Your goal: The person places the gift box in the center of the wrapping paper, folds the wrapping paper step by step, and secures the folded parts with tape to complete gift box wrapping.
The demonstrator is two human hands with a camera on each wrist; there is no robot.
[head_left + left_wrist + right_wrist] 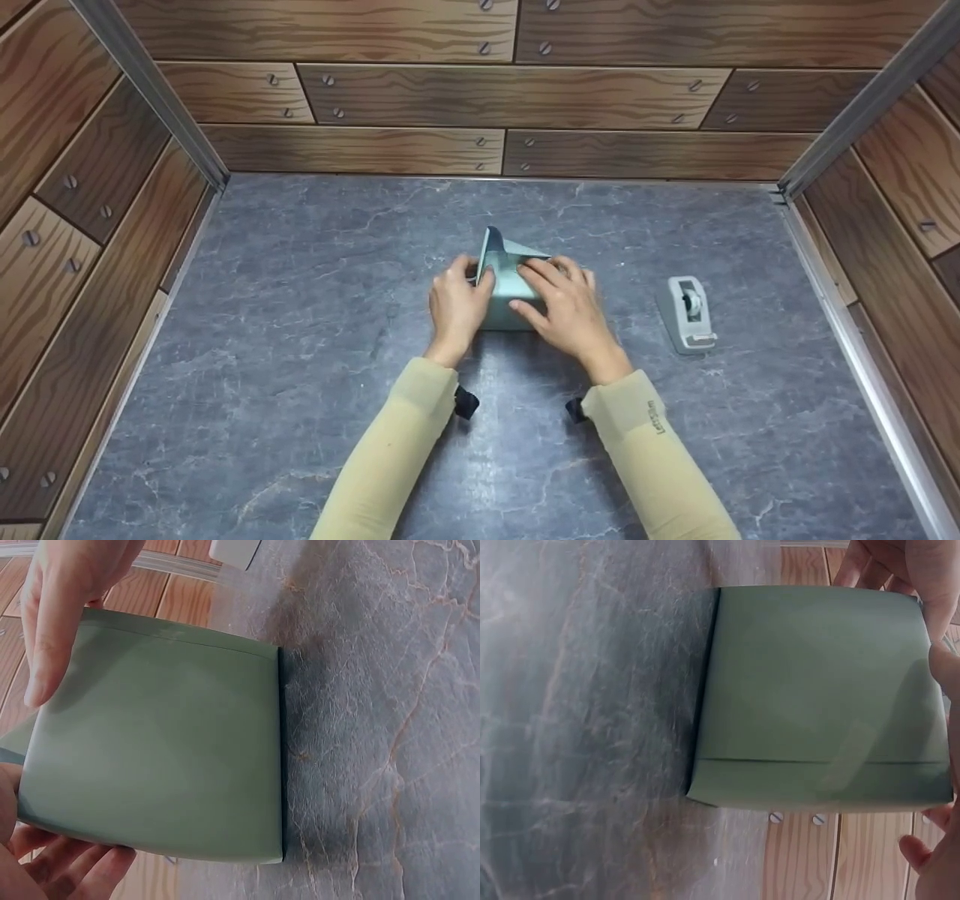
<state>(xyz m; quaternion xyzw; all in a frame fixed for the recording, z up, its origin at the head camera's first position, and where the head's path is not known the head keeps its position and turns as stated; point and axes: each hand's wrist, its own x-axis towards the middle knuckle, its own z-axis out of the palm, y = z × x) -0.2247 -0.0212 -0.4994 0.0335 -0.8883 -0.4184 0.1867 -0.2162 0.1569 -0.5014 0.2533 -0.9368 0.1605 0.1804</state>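
A box-shaped package in pale green paper (pixel 511 319) stands between the two hands, with pointed paper flaps (pixel 491 241) rising at its top. My left hand (pixel 457 304) holds its left side, the thumb on the inner side of a raised flap and the fingers outside. Across the top right lies my right hand (pixel 568 307), its spread fingers pressing the paper and its thumb by the near edge. The right wrist view shows the smooth near side (pixel 817 682) of the package, crossed by a seam with a strip of clear tape (pixel 849 756).
A light grey tape dispenser (pixel 691 315) with a roll in it stands to the right of the hands. The grey marbled surface (pixel 315 300) is bounded by wood-patterned walls (pixel 405 150) at the back and both sides, with metal edging at the corners.
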